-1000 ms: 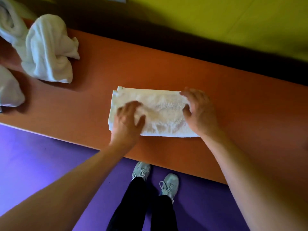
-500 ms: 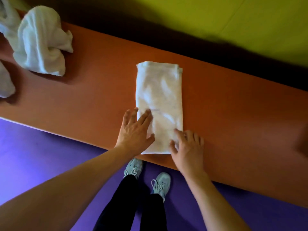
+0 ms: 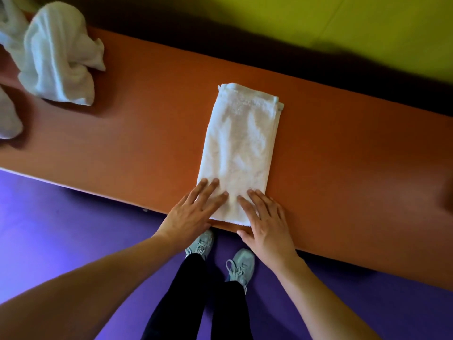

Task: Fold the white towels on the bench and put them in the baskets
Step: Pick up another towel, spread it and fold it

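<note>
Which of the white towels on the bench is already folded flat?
The white rectangular towel under both hands at mid-bench. The white terry towels at the bench's left end lie crumpled in a heap.

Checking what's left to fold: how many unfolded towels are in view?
3, maybe more out of frame: one crumpled towel at the bench's far left, two cut-off pieces at the left edge.

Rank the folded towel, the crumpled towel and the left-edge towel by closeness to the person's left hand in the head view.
From the left hand:
1. Folded towel, under its fingertips at the bench's near edge.
2. Crumpled towel, far along the bench to the left.
3. Left-edge towel, cut off by the frame, slightly farther.
</note>
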